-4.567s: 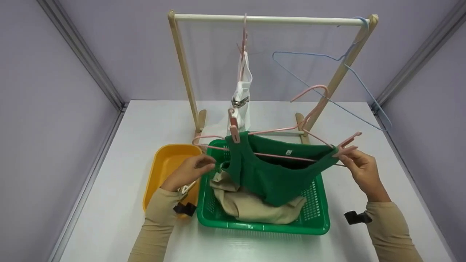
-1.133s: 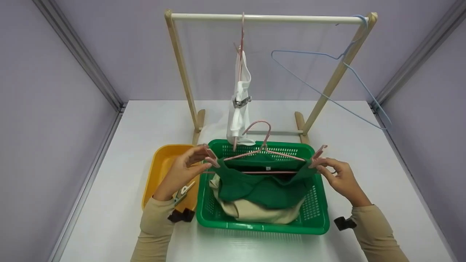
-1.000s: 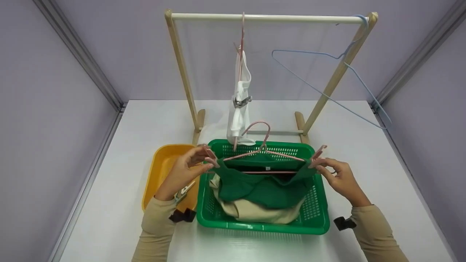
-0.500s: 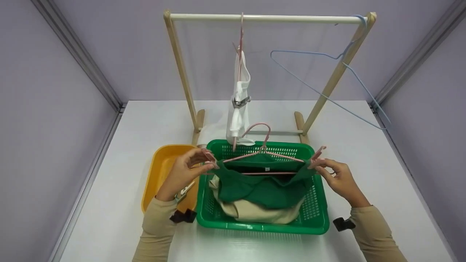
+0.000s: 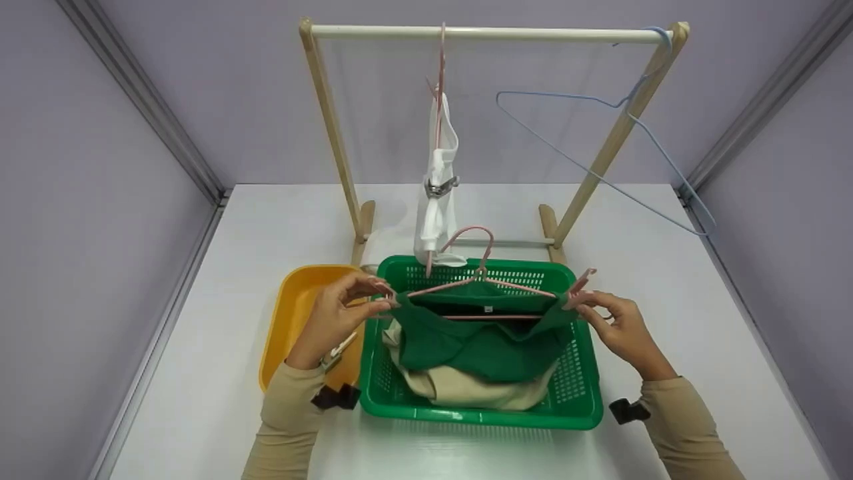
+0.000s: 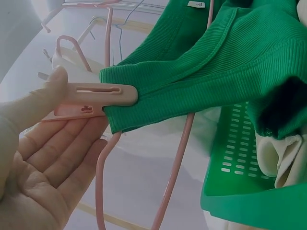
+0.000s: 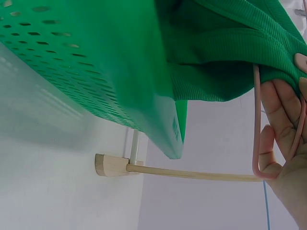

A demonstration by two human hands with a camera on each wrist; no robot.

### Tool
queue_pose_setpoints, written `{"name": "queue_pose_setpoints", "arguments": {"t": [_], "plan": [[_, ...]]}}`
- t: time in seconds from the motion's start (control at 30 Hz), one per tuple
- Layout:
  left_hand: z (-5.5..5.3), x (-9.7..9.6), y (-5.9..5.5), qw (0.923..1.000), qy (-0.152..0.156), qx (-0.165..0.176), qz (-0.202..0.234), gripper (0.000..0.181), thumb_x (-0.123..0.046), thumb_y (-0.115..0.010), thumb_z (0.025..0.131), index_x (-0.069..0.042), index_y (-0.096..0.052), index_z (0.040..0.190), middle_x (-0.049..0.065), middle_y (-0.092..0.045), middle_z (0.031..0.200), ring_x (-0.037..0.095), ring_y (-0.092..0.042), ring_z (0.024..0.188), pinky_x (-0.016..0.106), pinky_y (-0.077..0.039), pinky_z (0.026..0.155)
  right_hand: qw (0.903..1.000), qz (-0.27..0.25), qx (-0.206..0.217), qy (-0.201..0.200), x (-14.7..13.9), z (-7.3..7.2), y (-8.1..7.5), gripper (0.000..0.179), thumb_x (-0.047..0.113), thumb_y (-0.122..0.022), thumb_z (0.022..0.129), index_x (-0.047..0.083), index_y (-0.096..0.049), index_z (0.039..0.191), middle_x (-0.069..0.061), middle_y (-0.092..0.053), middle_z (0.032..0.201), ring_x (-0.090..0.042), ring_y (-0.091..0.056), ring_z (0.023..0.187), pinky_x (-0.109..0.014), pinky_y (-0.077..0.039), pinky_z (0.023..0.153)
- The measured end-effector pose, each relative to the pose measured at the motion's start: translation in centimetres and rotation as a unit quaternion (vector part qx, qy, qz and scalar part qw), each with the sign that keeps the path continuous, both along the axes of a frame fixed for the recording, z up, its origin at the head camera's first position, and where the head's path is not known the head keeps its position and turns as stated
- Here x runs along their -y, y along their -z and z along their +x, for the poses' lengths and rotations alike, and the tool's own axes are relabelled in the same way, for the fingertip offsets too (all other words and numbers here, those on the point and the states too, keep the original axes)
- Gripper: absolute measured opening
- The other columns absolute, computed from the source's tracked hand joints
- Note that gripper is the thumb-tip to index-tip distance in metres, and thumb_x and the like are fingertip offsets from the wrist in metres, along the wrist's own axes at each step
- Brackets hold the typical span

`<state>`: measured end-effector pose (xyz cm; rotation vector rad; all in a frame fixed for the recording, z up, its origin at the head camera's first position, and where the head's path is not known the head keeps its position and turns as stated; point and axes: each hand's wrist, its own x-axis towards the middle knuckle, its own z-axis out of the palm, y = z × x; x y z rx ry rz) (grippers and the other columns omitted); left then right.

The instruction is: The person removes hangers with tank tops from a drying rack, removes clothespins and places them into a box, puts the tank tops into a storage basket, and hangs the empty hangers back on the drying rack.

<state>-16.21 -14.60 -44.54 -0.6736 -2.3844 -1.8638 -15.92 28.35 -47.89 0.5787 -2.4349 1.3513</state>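
A green ribbed garment (image 5: 486,347) hangs over the green basket (image 5: 483,417), draped on a pink wire hanger (image 5: 470,231). A pink clothespin (image 6: 100,94) clamps its left corner, and my left hand (image 5: 336,317) pinches that clothespin, thumb above and fingers beneath. Another pink clothespin (image 5: 578,291) grips the right corner. My right hand (image 5: 620,327) pinches at that clothespin, its fingers beside the hanger's end in the right wrist view. Beige cloth (image 5: 480,390) lies in the basket under the garment.
A wooden rack (image 5: 533,33) stands behind the basket. A white garment (image 5: 436,220) on a pink hanger and a blue hanger (image 5: 566,97) hang from it. An orange tray (image 5: 280,320) holding a white clothespin (image 5: 343,345) sits at left, partly behind my left hand.
Since the oldest frame, the hanger and garment have come down and left. My left hand, free then, now pinches the left clothespin; its arms look closer together than a second ago.
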Motion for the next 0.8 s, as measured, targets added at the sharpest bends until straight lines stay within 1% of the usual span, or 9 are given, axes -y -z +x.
{"name": "queue_pose_setpoints", "arguments": {"t": [0.23,0.37,0.5,0.57,0.63,0.8], "plan": [[0.03,-0.14,0.12,0.9996,-0.015,-0.025,0.005,0.02,-0.009,-0.07,0.086,-0.003,-0.065,0.104,0.016,-0.07,0.104,0.004,-0.068,0.096,0.026,-0.056,0.092,1.0,0.004,-0.007,0.004,0.09,0.01,-0.02,0.021,-0.017,-0.06,0.082,-0.005,-0.07,0.095,0.031,-0.063,0.097,0.017,-0.059,0.094,0.001,-0.044,0.084],[-0.02,-0.2,0.25,0.9991,-0.014,-0.037,0.017,0.015,-0.007,-0.069,0.086,-0.002,-0.065,0.1,0.017,-0.07,0.101,0.004,-0.069,0.093,0.024,-0.057,0.089,1.0,0.001,-0.009,0.0,0.09,-0.01,0.04,0.021,-0.018,-0.06,0.082,-0.005,-0.07,0.094,0.031,-0.063,0.097,0.017,-0.059,0.094,0.001,-0.045,0.082],[-0.07,-0.22,0.3,0.9982,-0.008,-0.043,0.04,0.011,-0.003,-0.067,0.086,0.002,-0.064,0.096,0.022,-0.07,0.099,0.006,-0.07,0.088,0.025,-0.059,0.084,1.0,0.003,-0.004,0.002,0.07,-0.03,0.12,0.02,-0.017,-0.06,0.082,-0.004,-0.07,0.094,0.031,-0.064,0.097,0.017,-0.059,0.094,0.0,-0.045,0.082],[-0.11,-0.25,0.3,0.9978,-0.009,-0.045,0.048,0.01,-0.001,-0.067,0.086,0.002,-0.064,0.095,0.023,-0.069,0.099,0.006,-0.07,0.09,0.024,-0.059,0.082,1.0,0.007,-0.003,0.006,0.05,-0.08,0.19,0.019,-0.016,-0.06,0.082,-0.005,-0.07,0.094,0.031,-0.063,0.097,0.017,-0.058,0.094,0.001,-0.044,0.083],[-0.13,-0.27,0.27,0.9976,-0.014,-0.049,0.047,0.009,-0.001,-0.067,0.086,0.002,-0.065,0.094,0.023,-0.07,0.099,0.004,-0.07,0.092,0.023,-0.059,0.082,0.9999,0.009,-0.003,0.009,0.04,-0.13,0.25,0.019,-0.016,-0.06,0.082,-0.005,-0.07,0.094,0.032,-0.062,0.097,0.018,-0.058,0.094,0.001,-0.044,0.083],[-0.17,-0.31,0.27,0.9968,-0.03,-0.057,0.046,0.005,0.001,-0.066,0.086,0.002,-0.064,0.091,0.02,-0.07,0.097,0.003,-0.069,0.094,0.021,-0.058,0.084,1.0,0.006,-0.003,0.005,-0.01,-0.16,0.28,0.019,-0.017,-0.059,0.082,-0.007,-0.069,0.094,0.032,-0.062,0.097,0.018,-0.058,0.094,0.001,-0.045,0.082]]}}
